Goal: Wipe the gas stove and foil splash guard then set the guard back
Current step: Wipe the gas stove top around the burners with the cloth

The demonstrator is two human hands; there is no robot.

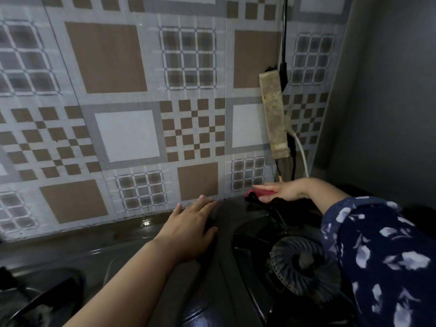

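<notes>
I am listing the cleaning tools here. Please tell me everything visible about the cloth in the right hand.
The cloth looks like soft fabric, red on top and black where it hangs crumpled below. The right hand presses flat on it, fingers stretched toward the patterned splash guard. It lies at the back edge of the dark gas stove, close to the guard's bottom. Most of it is hidden under the hand.

Two hands working at the back of a gas stove (pixel 226 234)

The left hand (pixel 188 230) is lying flat at centre frame; the right hand (pixel 283 191), centre right, is pressing a red-and-black cloth (pixel 256 197) beside the patterned splash guard (pixel 132 119).
</notes>
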